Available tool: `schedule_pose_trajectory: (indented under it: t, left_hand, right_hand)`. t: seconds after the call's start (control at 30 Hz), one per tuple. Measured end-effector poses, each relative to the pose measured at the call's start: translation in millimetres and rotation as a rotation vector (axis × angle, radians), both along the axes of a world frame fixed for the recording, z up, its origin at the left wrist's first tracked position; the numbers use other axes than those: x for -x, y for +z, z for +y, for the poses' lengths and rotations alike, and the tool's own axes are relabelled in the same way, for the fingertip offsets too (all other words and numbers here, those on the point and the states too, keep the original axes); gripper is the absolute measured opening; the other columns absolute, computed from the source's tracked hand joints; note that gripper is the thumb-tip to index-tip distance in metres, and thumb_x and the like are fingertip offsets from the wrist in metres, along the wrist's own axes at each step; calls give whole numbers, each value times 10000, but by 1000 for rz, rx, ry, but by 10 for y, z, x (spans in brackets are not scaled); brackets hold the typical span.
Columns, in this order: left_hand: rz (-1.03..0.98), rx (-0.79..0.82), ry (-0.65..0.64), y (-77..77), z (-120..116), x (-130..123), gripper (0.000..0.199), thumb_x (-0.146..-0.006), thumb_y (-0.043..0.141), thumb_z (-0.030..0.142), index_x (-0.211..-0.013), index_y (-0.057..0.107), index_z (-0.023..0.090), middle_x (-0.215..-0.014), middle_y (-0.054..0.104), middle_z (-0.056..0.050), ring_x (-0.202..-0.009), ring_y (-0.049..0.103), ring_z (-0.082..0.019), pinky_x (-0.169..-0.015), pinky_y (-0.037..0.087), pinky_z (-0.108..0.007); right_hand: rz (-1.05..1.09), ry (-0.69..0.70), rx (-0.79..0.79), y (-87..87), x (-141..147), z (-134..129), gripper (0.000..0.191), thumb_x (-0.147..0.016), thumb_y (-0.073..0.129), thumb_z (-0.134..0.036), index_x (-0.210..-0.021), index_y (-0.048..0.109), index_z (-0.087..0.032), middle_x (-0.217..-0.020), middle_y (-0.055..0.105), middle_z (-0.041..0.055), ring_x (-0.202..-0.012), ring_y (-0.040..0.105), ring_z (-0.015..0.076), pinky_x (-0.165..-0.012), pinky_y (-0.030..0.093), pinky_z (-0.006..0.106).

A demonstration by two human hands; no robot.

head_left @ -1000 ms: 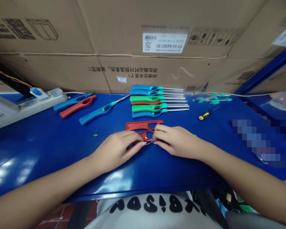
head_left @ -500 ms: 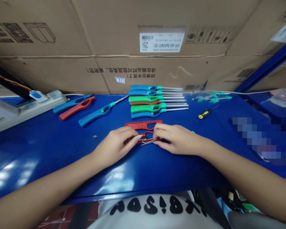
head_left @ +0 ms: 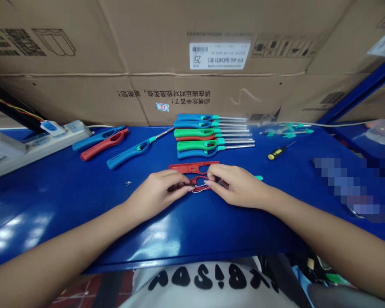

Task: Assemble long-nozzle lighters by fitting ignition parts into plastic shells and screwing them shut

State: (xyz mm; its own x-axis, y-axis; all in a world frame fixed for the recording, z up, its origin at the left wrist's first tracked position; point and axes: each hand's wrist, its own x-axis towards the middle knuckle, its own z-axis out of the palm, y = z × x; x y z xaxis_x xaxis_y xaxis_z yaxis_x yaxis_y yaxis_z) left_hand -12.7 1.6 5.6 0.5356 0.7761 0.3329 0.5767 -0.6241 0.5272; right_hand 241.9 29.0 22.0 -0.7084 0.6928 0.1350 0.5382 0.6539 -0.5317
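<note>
Both hands work over the lower half of a red lighter casing lying on the blue table. My left hand closes its fingertips around the left end of that half, by a small dark part. The fingers cover most of this end. A thin white wire loops out between the hands. My right hand pinches the wire between thumb and fingers, covering the casing's right end. Just behind lies the matching red casing half, its inside up. From behind my right hand pokes a teal tip.
Several gas lighters lie stacked behind, and one blue lighter to their left. Red casing, power strip and small screws are at left. A yellow-black screwdriver and teal-ended parts lie right. Cardboard stands behind.
My right thumb has moved up and in to pinch the white wire. The thin metal rod seen below the casing is out of sight, and the teal tip shows more.
</note>
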Motion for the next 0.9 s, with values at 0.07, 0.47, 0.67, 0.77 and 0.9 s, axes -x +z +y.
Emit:
schedule_pose_trajectory:
  t: [0.07,0.47,0.67,0.77,0.9]
  left_hand:
    - [2,18,-5,6,-15,-2,103,-951,638,263,-981,710,194,-846,718,-8,-733,660,-127,-690,503,-226]
    - [-107,79,48,49,-56,-58,112,-919,659,253,-961,737,184,-830,699,-21,-653,618,-108,-614,501,-213]
    - [-118,69,62,30,-43,-53,122,-947,651,259,-971,751,194,-850,717,-13,-665,619,-100,-627,483,-211]
    - [-114,63,71,38,-34,-59,126,-947,658,268,-966,760,196,-859,729,-14,-672,631,-106,-636,484,-218]
    - [-114,58,72,30,-19,-64,145,-954,649,280,-973,762,192,-887,740,-33,-727,660,-133,-678,505,-241]
  right_hand:
    - [20,-13,21,-7,0,5,152,-995,486,-282,-871,499,-195,-813,586,-2,-687,514,129,-629,340,245]
    - [-46,77,11,-8,-14,-4,210,-941,442,-106,-1033,609,-197,-1022,642,44,-855,585,168,-755,419,285]
    - [-38,102,29,-1,-19,-4,178,-937,480,-130,-1032,614,-200,-1013,646,32,-849,589,156,-733,419,275]
    - [-42,109,40,-2,-17,3,109,-943,547,-198,-1027,616,-202,-1027,660,30,-875,608,160,-720,416,269]
    - [-61,78,22,-25,6,12,75,-946,601,-263,-989,620,-204,-1002,679,21,-884,622,166,-707,400,265]
